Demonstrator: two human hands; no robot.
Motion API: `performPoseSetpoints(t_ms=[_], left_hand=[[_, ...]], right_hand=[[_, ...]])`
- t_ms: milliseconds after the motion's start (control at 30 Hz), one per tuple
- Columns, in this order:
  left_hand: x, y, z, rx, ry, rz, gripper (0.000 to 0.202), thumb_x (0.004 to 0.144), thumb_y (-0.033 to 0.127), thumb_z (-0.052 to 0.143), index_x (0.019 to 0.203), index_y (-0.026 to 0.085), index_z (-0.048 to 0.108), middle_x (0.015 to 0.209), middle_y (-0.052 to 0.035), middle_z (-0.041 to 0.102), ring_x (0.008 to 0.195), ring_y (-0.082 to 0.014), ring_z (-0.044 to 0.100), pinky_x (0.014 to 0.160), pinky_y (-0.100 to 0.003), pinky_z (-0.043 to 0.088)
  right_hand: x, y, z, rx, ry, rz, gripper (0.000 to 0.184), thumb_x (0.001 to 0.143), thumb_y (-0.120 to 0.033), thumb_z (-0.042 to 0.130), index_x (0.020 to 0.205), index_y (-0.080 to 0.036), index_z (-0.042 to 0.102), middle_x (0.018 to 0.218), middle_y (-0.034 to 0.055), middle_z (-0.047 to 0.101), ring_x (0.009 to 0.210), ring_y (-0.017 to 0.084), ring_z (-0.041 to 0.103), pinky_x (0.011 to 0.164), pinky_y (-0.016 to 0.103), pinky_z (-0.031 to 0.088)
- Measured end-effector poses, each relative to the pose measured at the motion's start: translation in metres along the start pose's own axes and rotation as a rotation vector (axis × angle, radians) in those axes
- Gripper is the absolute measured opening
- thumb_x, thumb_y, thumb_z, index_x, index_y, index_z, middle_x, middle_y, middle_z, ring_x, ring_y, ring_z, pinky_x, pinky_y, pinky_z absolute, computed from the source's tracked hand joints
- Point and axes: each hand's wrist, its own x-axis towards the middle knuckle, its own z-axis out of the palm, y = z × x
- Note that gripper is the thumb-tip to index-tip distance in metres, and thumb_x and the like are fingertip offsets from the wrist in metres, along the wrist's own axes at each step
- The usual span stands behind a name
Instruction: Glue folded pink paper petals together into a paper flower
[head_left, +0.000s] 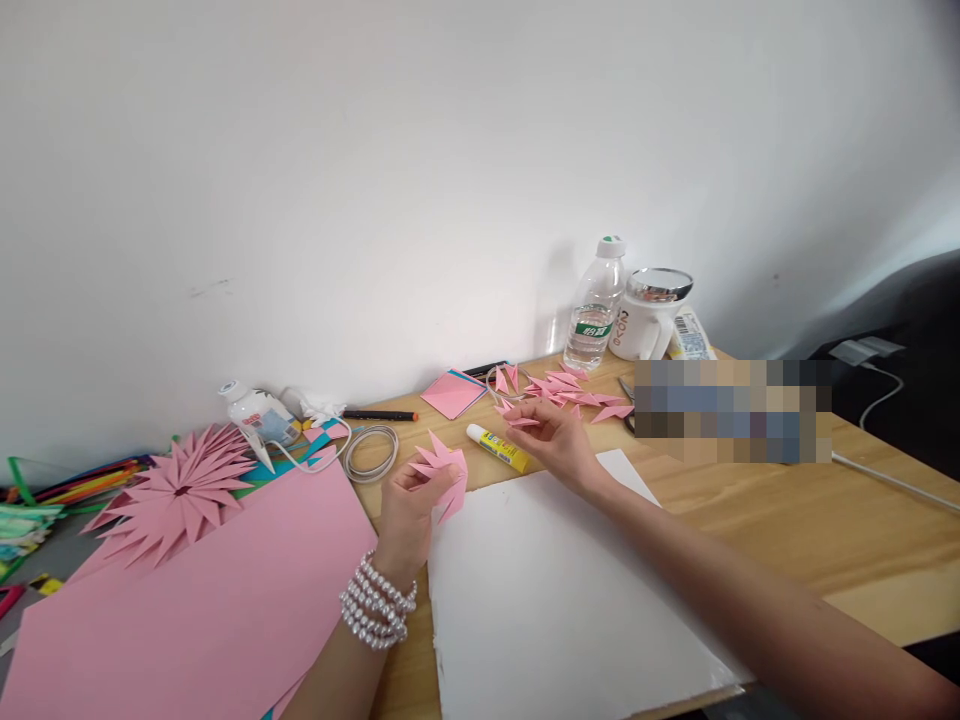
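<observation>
My left hand (420,500) pinches a partly joined fan of pointed pink folded paper (447,480) over the left edge of a white board (562,590). To its right, my right hand (551,440) has its thumb and fingers closed on a small folded pink paper piece (517,415). Just below and left of that hand lies a yellow glue stick (499,448) with a white cap. Behind the right hand, several loose folded pink pieces (562,385) are scattered on the wooden table (750,520).
Left are a finished-looking pink paper star (180,490) and large pink sheets (210,610). A coiled cable (371,453), black pen (380,415) and square papers (454,393) lie near the wall. A water bottle (592,310) and white mug (649,315) stand at the back; scissors (628,420) are partly hidden.
</observation>
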Motion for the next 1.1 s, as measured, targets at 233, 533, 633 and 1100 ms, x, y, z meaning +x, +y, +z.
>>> performPoseSetpoints(t_ms=[233,533,633,1100], left_hand=[[0.001,-0.002,-0.001,-0.008,-0.005,-0.026,0.018,0.050,0.020,0.078,0.059,0.013,0.064,0.059,0.0015,0.062,0.056,-0.0088,0.052,0.057,-0.022,0.041],[-0.003,0.001,0.002,0.056,-0.130,-0.042,0.016,0.052,0.021,0.076,0.059,0.013,0.063,0.060,0.0005,0.061,0.057,-0.0100,0.052,0.057,-0.023,0.042],[-0.003,0.001,0.002,0.073,-0.134,-0.058,0.017,0.052,0.021,0.076,0.059,0.013,0.063,0.058,0.0003,0.062,0.055,-0.0099,0.051,0.056,-0.023,0.041],[-0.003,0.002,-0.004,0.055,-0.217,0.002,0.016,0.055,0.022,0.075,0.064,0.013,0.066,0.059,-0.0012,0.061,0.063,-0.0151,0.056,0.068,-0.031,0.045]], right_hand=[[-0.007,-0.017,0.003,0.117,-0.121,0.068,0.025,0.072,-0.040,0.064,0.082,-0.018,0.062,0.091,0.0080,0.066,0.083,0.019,0.063,0.072,0.033,0.051],[-0.014,-0.030,0.010,0.314,-0.275,0.247,0.028,0.073,-0.044,0.063,0.077,-0.018,0.053,0.078,0.0038,0.067,0.075,0.018,0.064,0.057,0.029,0.055],[-0.013,-0.028,0.008,0.391,-0.297,0.257,0.026,0.074,-0.040,0.064,0.079,-0.018,0.052,0.077,0.0035,0.067,0.074,0.016,0.065,0.067,0.030,0.053],[-0.015,-0.023,0.009,0.351,-0.434,0.247,0.023,0.070,-0.036,0.069,0.080,-0.017,0.060,0.084,0.0037,0.067,0.077,0.015,0.062,0.071,0.030,0.051]])
